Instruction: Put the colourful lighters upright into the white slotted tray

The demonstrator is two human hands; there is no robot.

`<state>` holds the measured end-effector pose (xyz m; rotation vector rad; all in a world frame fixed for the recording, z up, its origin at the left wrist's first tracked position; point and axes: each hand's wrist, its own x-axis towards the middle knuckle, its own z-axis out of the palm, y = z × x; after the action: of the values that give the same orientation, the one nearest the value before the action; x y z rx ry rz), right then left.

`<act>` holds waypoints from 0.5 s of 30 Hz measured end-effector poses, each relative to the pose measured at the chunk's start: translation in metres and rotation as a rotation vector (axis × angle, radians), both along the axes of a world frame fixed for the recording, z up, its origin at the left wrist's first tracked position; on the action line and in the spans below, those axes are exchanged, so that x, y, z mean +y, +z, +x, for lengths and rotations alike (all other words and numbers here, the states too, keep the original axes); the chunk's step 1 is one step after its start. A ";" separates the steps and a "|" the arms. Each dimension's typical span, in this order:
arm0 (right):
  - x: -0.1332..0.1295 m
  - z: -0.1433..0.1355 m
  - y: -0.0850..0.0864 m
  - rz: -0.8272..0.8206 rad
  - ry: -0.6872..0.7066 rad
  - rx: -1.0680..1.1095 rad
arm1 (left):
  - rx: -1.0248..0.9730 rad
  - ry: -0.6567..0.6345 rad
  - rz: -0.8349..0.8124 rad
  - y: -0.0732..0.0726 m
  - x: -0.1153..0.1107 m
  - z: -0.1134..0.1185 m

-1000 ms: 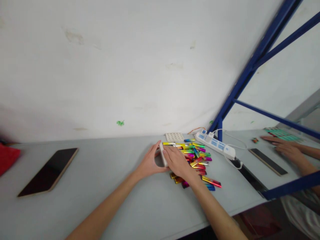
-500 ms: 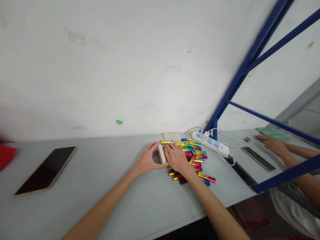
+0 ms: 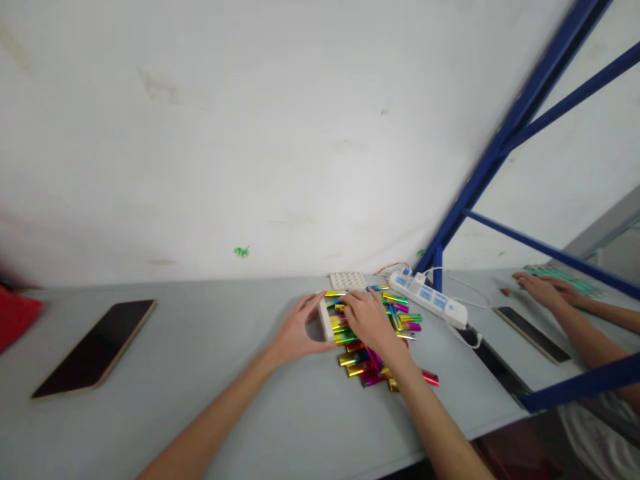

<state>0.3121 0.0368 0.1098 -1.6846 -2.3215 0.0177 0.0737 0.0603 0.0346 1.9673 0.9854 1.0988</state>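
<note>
My left hand [image 3: 297,331] is curved round a narrow white block [image 3: 326,320] that stands on its side, thumb at the near end and fingers at the far end. Shiny metallic-coloured tubes [image 3: 357,369], in gold, green, red, blue and purple, lie in a loose pile to its right. Several of them point at the block's right face; whether they enter it I cannot tell. My right hand [image 3: 369,320] rests over the pile with its fingers bent down among the tubes close to the block. Its fingertips are partly hidden, so what they pinch is unclear.
Behind the pile lies a white tray with holes [image 3: 347,281]. A white power strip [image 3: 427,297] with cables is to the right, beside a blue metal frame [image 3: 480,173]. Another person's hands [image 3: 545,291] are beyond it. A dark tablet [image 3: 97,347] lies left.
My right hand has shifted right, away from the white block, uncovering several tubes by its face. My left hand still holds the block. The view has tilted slightly.
</note>
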 end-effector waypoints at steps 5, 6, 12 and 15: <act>-0.007 -0.028 -0.021 0.027 0.102 -0.088 | -0.036 -0.026 -0.063 0.000 -0.004 -0.004; -0.008 -0.030 -0.026 0.036 0.098 -0.098 | -0.030 -0.028 -0.068 0.001 -0.005 -0.004; -0.006 -0.023 -0.035 0.041 0.014 -0.070 | 0.132 -0.013 -0.005 0.010 -0.011 -0.007; -0.003 -0.018 -0.033 0.024 -0.007 -0.055 | 0.192 0.021 0.043 0.009 -0.014 -0.015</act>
<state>0.2946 0.0336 0.0771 -1.7024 -2.3457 -0.0580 0.0589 0.0464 0.0440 2.1320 1.0919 0.9627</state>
